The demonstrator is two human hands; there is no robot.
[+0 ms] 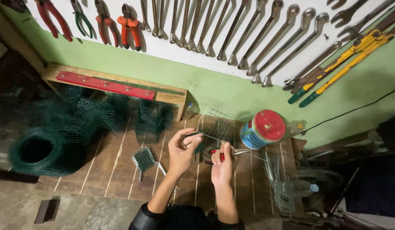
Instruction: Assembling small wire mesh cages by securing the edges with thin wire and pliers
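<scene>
My left hand [182, 147] pinches the edge of a small green wire mesh piece [218, 130] held above a wooden workbench [116, 166]. My right hand [222, 164] grips red-handled pliers [225, 152] whose metal jaws point right, just under the mesh. Both hands meet close together over the middle of the bench. Another small folded mesh piece [144, 158] lies on the bench to the left of my left hand.
A roll of green mesh [38, 149] and stacked mesh pieces [150, 117] sit at the left. A blue can with a red lid [263, 127] stands right of the hands. Loose wires [278, 183] and a plastic bottle [299, 187] lie right. Wrenches [248, 38] and pliers [129, 25] hang on the wall.
</scene>
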